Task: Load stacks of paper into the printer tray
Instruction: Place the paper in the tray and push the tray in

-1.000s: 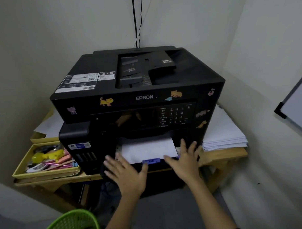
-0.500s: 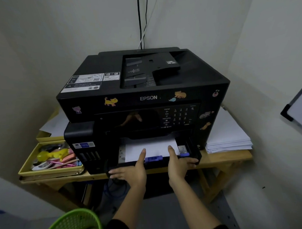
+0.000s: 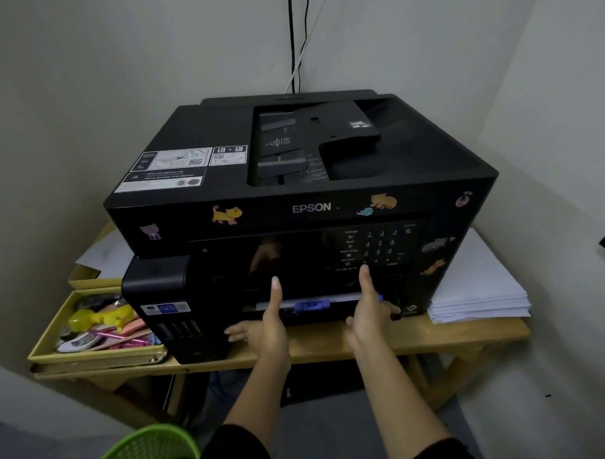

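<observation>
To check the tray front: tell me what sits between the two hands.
Head view: a blue tab on the tray front lies between the left hand and right hand, white paper just above it.

Paper (image 3: pixel 341 298) mostly hidden inside printer (image 3: pixel 327 194); basket (image 3: pixel 144 454) cut off.

One black printer (image 3: pixel 303 195) is sitting on one wooden table (image 3: pixel 435 336). Two hands are pressing at its front, lower centre of the frame: the left hand (image 3: pixel 267 328) and the right hand (image 3: pixel 369 316). One paper tray (image 3: pixel 312 305) is showing between them. One stack of paper (image 3: pixel 478 292) is lying at the right. Two yellow trays (image 3: pixel 48 344) are sitting at the left. One green basket (image 3: pixel 144 451) is showing at lower left. Seven small stickers (image 3: pixel 227 214) are dotting the printer.
</observation>
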### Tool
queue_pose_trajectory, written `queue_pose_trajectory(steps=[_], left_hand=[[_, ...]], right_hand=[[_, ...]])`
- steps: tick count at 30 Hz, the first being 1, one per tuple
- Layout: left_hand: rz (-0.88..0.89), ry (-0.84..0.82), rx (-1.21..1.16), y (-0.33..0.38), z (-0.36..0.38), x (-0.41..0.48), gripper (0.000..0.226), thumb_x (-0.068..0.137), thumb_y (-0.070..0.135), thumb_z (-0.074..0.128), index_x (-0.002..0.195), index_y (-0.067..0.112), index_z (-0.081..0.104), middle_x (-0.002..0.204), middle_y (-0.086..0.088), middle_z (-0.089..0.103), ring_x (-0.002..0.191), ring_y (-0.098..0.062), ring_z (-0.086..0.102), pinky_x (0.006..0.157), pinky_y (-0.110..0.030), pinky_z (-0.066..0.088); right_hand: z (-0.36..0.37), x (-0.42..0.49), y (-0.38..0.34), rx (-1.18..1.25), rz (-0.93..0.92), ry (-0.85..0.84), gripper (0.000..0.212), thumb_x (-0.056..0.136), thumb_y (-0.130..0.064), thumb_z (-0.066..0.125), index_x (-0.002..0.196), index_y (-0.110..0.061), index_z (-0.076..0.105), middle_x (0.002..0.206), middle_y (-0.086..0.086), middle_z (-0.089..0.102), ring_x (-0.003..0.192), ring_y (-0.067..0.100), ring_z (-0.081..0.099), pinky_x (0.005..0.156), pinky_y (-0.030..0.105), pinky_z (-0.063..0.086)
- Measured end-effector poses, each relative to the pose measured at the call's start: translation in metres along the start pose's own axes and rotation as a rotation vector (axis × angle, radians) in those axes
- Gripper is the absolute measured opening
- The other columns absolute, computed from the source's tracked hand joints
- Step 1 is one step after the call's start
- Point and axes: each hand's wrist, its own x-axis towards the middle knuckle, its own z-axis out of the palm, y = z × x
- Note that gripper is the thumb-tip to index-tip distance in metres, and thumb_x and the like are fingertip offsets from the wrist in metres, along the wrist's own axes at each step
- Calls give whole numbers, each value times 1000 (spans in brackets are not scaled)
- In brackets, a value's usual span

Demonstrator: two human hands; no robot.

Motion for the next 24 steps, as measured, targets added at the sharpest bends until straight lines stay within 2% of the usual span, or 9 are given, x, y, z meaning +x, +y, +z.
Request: queue_pose_trajectory(steps=[2, 4, 8, 10, 14, 17, 20, 22, 24], left_hand=[[-69, 17, -76, 8, 2, 0, 129, 68, 73, 58, 150, 7, -18, 160, -14, -14, 148, -35, 8, 119, -45, 13], [-113, 61, -142, 15, 8, 1, 131, 66, 74, 59, 149, 8, -18, 160, -11, -15, 146, -33, 18, 116, -42, 23], [-152, 78, -168, 21, 15, 3, 137, 62, 75, 62, 149, 5, -18, 160, -12, -15, 147, -32, 17, 116, -41, 24], [-137, 59, -184, 23, 15, 11, 140, 56, 79, 63, 151, 7, -12, 161, -14, -6, 146, -32, 17, 117, -43, 23], [-151, -21, -279, 15, 17, 36, 163, 15, 95, 56, 151, 15, 15, 152, -8, 33, 134, -30, 41, 112, -44, 36], [-175, -40, -311, 17, 21, 33, 168, 11, 101, 43, 152, 16, 10, 157, -11, 24, 140, -30, 34, 115, -42, 30], [-87, 10, -270, 24, 23, 23, 151, 35, 94, 46, 153, 13, -5, 161, -12, 3, 148, -31, 14, 120, -43, 20], [-59, 42, -223, 22, 24, 24, 129, 63, 78, 54, 151, 11, -11, 161, -13, -3, 148, -32, 11, 120, -44, 19], [-60, 45, -185, 18, 24, 27, 122, 71, 70, 56, 151, 10, -13, 161, -14, -4, 148, -32, 10, 120, -44, 19]], right_hand=[[2, 2, -2, 98, 4, -15, 151, 39, -77, 74, 149, -25, -15, 157, 9, 22, 140, 30, 33, 70, 27, 39], [3, 5, -4, 157, -2, -9, 142, 44, -73, 76, 150, -28, -9, 153, 9, 30, 135, 31, 40, 62, 25, 35], [7, 8, -4, 175, 13, 18, 131, 54, -61, 80, 151, -28, -2, 152, 8, 32, 136, 30, 38, 95, 41, 43], [7, 11, -10, 205, 3, -56, 126, 53, -54, 83, 150, -26, 8, 144, 7, 42, 133, 30, 43, 91, 42, 48], [2, 24, -18, 265, -25, -182, 94, 71, -38, 76, 147, -21, 24, 127, 2, 53, 127, 26, 46, 102, 48, 43], [6, 26, -13, 259, -48, -221, 107, 63, -45, 78, 150, -24, 19, 134, 2, 52, 126, 23, 48, 103, 49, 44], [7, 29, -11, 288, -51, -207, 115, 60, -46, 76, 152, -23, 10, 139, 4, 48, 132, 25, 42, 108, 52, 38], [8, 29, -10, 284, -62, -192, 117, 60, -47, 76, 152, -21, 8, 142, 5, 45, 134, 25, 40, 110, 52, 36], [9, 27, -9, 269, -71, -190, 119, 59, -48, 75, 152, -20, 8, 144, 5, 44, 136, 25, 38, 110, 53, 35]])
